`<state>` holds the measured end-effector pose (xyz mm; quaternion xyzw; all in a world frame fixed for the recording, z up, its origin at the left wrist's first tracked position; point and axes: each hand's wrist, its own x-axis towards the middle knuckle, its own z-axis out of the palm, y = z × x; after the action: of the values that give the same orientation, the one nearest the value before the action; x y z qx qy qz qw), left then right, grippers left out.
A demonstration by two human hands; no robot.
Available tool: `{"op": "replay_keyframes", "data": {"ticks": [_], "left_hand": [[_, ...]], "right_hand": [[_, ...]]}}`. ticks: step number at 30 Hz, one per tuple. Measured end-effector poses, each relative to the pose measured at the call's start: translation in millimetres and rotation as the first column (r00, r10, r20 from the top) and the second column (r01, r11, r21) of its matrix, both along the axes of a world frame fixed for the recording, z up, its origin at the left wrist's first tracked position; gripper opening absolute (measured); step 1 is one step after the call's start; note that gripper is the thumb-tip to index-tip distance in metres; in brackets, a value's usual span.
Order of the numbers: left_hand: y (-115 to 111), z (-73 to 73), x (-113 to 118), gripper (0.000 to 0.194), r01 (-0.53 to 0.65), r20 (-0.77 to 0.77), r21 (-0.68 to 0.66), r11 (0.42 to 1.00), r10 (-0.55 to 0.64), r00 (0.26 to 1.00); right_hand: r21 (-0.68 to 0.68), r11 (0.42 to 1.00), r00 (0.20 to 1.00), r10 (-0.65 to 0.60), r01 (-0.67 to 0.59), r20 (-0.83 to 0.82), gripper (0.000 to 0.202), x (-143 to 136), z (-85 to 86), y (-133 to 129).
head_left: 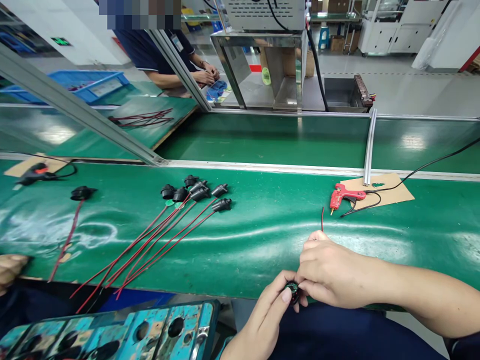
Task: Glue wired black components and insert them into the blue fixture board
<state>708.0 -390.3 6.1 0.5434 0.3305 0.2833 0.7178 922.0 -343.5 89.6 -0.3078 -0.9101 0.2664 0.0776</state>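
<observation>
My left hand (267, 314) is closed around a small round black housing (292, 288) with something green inside it. My right hand (330, 272) is pressed up against the housing, its fingers pinched together. A thin red wire (322, 219) sticks up from behind the right-hand fingers, so they appear closed on it. Where the wire meets the housing is hidden by the fingers. To the left on the green table (247, 240) lies a bunch of black round housings (199, 192) with long red wires trailing toward the front edge.
A red glue gun (345, 195) rests on cardboard (393, 192) at right. Far left are another glue gun (35, 174), a single wired housing (81, 193) and another person's hand (11, 270). A turquoise fixture (157, 330) stands at front left. A metal frame (262, 166) crosses behind.
</observation>
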Motion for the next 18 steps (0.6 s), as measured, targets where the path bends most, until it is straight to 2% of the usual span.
{"op": "replay_keyframes", "data": {"ticks": [4, 9, 12, 13, 14, 16, 18], "left_hand": [[4.2, 2.6, 6.6, 0.036, 0.02, 0.124, -0.132, 0.991, -0.004, 0.992], [6.5, -2.6, 14.4, 0.038, 0.021, 0.212, -0.298, 0.954, 0.045, 0.976], [6.4, -6.0, 19.7, 0.04, -0.003, 0.227, -0.395, 0.919, 0.101, 0.969], [6.9, -6.9, 20.9, 0.04, -0.02, 0.228, -0.436, 0.9, 0.132, 0.965], [8.0, -7.8, 21.4, 0.04, -0.036, 0.229, -0.48, 0.876, 0.165, 0.959], [13.8, -8.1, 19.1, 0.041, -0.06, 0.225, -0.566, 0.822, 0.224, 0.948], [25.2, -4.5, 12.3, 0.04, -0.101, 0.221, -0.621, 0.777, 0.297, 0.929]], "right_hand": [[-0.046, 0.997, 0.995, -0.063, 0.059, -0.082, 0.016, 4.6, -9.4, 4.0], [-0.096, 0.99, 0.98, -0.118, 0.103, -0.162, 0.014, 6.4, -22.9, 7.8], [-0.048, 0.987, 0.974, -0.158, 0.152, -0.164, 0.008, 7.1, -29.3, 6.9], [-0.011, 0.982, 0.967, -0.186, 0.187, -0.176, 0.009, 10.4, -31.7, 6.4], [0.03, 0.973, 0.956, -0.22, 0.23, -0.195, 0.019, 16.5, -34.5, 6.4], [0.117, 0.921, 0.915, -0.342, 0.372, -0.215, 0.038, 38.3, -40.6, 9.3], [0.185, 0.816, 0.835, -0.515, 0.547, -0.193, 0.035, 71.2, -46.4, 17.6]]}}
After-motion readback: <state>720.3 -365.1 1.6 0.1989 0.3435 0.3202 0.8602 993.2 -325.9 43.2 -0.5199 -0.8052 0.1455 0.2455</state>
